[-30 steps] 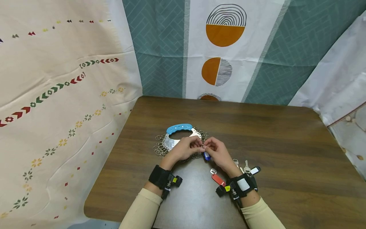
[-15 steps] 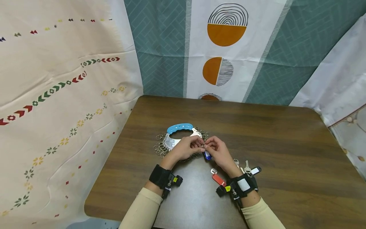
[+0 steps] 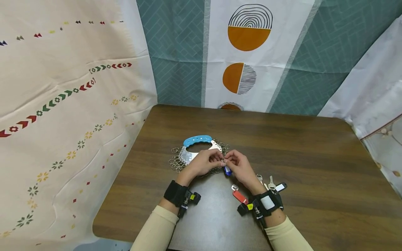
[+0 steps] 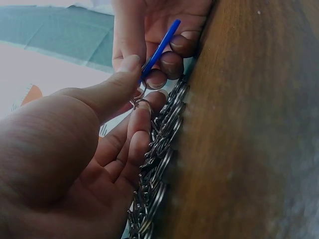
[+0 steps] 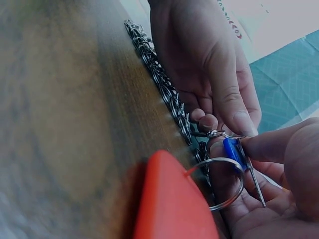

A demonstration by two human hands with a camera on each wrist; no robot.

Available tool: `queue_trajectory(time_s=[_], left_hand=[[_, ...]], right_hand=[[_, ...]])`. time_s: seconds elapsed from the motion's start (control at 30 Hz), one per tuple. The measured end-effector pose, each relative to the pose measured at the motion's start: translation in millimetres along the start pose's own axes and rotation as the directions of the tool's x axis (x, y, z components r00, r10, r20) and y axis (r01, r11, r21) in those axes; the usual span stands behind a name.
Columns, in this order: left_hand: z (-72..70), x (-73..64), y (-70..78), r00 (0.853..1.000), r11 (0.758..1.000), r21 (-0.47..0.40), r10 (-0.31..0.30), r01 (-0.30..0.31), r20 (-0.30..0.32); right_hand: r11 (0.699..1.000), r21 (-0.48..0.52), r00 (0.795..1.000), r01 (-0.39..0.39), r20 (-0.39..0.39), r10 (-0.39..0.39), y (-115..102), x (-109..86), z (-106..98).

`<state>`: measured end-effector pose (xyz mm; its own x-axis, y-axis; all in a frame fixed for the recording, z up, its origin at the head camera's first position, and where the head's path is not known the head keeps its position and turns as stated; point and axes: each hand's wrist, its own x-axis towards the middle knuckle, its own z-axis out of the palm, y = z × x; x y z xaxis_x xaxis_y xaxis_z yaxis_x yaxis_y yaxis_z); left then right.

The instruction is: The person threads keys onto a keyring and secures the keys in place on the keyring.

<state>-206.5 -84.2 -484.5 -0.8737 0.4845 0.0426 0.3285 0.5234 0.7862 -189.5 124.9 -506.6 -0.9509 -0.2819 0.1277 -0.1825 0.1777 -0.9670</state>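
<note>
Pinching a small ring [image 4: 145, 101], the left hand [image 3: 207, 162] probably steadies it; the right hand [image 3: 240, 167] pinches the blue tag [image 3: 227, 171], likely for control. The tag sits just beside the blue-handled holder [image 3: 187, 157].

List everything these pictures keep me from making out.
Part of the ring holder: head view, behind the left hand.
Any writing on the blue tag: head view, too small.
One end of the red tag: right wrist view, cut off by the bottom edge.
Number of keys: head view, partly covered by the right wrist strap.
</note>
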Motion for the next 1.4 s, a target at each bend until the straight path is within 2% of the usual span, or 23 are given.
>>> queue_trajectory(time_s=[0.37, 0.6, 0.77, 1.13, 1.3, 1.4], left_hand=[[0.5, 0.0, -0.3, 1.000, 1.000, 0.022, -0.005, 0.005, 0.000], [0.5, 0.1, 0.4, 1.000, 1.000, -0.012, -0.013, 0.013, 0.001], [0.0, 0.3, 1.0, 1.000, 0.999, -0.035, -0.005, 0.005, 0.009], [0.1, 0.6, 0.1, 1.000, 1.000, -0.008, -0.005, 0.005, 0.005], [-0.1, 1.7, 0.6, 1.000, 1.000, 0.003, 0.002, -0.002, 0.002], [-0.2, 1.8, 0.7, 1.000, 1.000, 0.019, -0.001, 0.001, 0.001]], right_hand=[[1.000, -0.020, 1.000, -0.010, 0.006, 0.010, -3.1, -1.0, 0.3], [1.000, -0.008, 1.000, 0.009, 0.000, -0.009, -1.2, -0.4, 0.5], [1.000, 0.015, 1.000, -0.010, -0.026, 0.010, -0.4, 0.5, -0.2], [0.999, -0.014, 0.999, -0.033, -0.003, 0.033, -0.2, 0.0, -0.9], [0.998, -0.025, 0.999, -0.051, 0.002, 0.051, -4.7, 0.3, -0.6], [0.998, -0.026, 0.998, -0.057, 0.014, 0.058, -17.2, -1.8, -0.4]])
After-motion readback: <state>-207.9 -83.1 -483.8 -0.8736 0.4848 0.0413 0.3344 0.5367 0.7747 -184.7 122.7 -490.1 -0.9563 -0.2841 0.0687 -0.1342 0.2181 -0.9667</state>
